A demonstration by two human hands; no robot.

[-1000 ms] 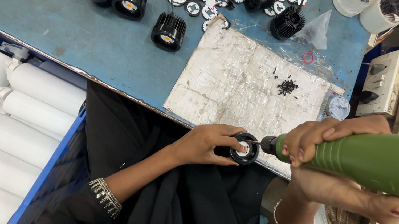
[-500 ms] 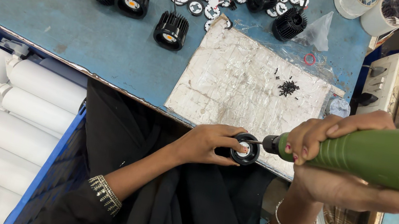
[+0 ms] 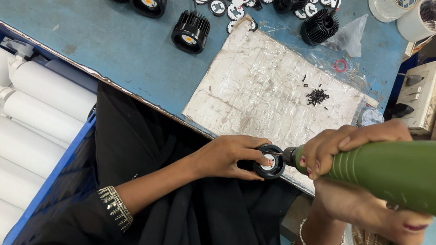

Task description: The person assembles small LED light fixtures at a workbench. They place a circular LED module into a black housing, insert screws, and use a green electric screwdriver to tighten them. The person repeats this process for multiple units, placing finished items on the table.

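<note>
We've got one view only, head-mounted, so nothing overlaps with a second camera. It looks steeply down over the person's lap and the near edge of the blue counter [image 3: 43, 4]. The counter fills the upper half of the frame and runs slightly tilted, its edge dropping from upper left toward lower right. It's close range: the left hand [image 3: 233, 157] sits at frame centre, the right hand [image 3: 355, 148] centre right, and the green power driver [image 3: 416, 173] is so near the lens that it runs off the right edge. White cylinders [image 3: 3, 134] take up the lower left.
</note>
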